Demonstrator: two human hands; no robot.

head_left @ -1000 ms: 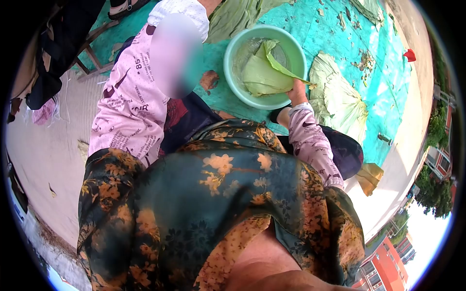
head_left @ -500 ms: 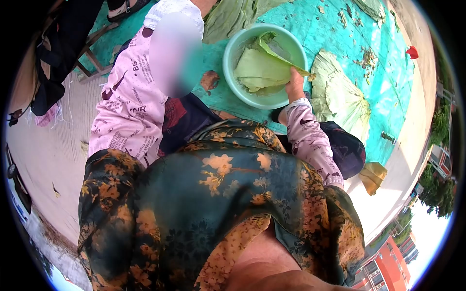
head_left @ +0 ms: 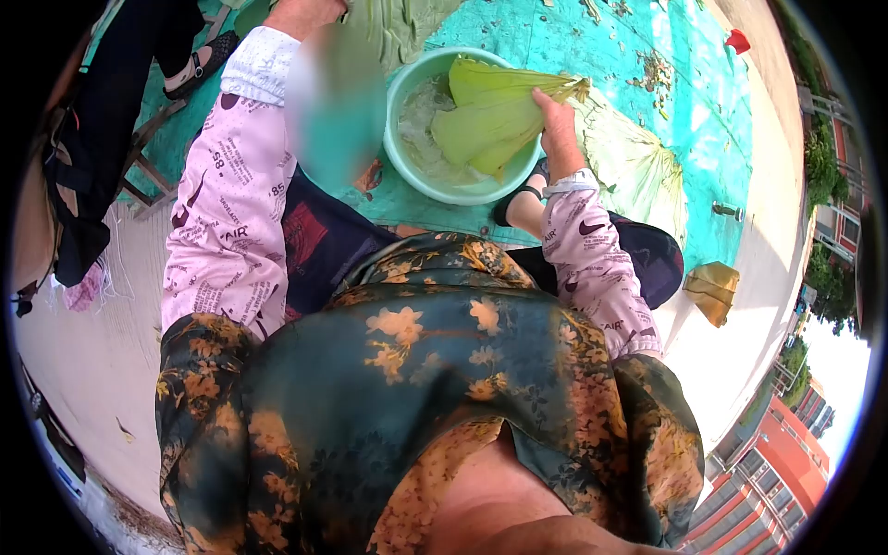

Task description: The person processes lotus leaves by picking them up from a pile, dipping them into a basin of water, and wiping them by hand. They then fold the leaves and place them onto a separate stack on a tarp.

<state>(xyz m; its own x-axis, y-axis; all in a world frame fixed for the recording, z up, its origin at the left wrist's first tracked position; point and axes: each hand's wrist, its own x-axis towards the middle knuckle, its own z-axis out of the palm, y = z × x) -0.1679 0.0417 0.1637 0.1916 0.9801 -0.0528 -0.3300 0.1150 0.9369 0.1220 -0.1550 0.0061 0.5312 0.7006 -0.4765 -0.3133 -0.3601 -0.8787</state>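
Note:
My right hand [head_left: 555, 122] grips a large green lotus leaf [head_left: 495, 116] near its gathered, brownish end, with fingers closed on it. The leaf fans out over a pale green basin [head_left: 396, 139] that holds water, and its lower part lies inside. My left hand [head_left: 310, 14] reaches to the upper edge of the view beside a heap of limp green leaves [head_left: 398, 28]. Its fingers are cut off by the frame, so its grip is hidden. To the right of the basin lies another spread, paler leaf [head_left: 629, 153].
A teal sheet [head_left: 703, 111] covers the ground, with dry scraps [head_left: 655, 79] on it. A person's shoe [head_left: 203, 65] and a wooden stool [head_left: 153, 166] stand at the left. A brown wrapper [head_left: 712, 293] lies at the right. A blurred patch hides part of the left side.
My left arm has stretched farther up toward the heap of leaves. My right hand has raised the leaf, which now fans out across the basin's right rim.

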